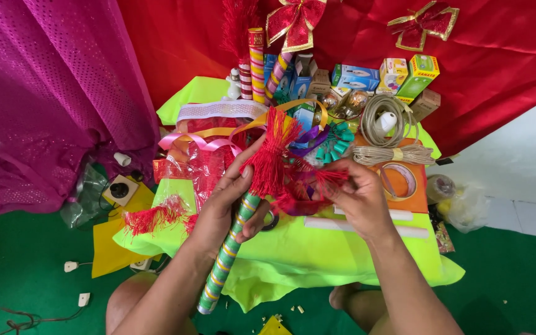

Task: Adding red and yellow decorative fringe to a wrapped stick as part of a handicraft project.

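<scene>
Over a low table draped in bright green cloth (317,254), a person's left hand (227,201) grips a striped stick (224,260), fingers closed around it just below its red fringe (271,158). The right hand (358,195) pinches loose red fringe strands (327,178) between fingertips. Coiled cord (389,133) and small boxes (355,75) lie behind.
</scene>
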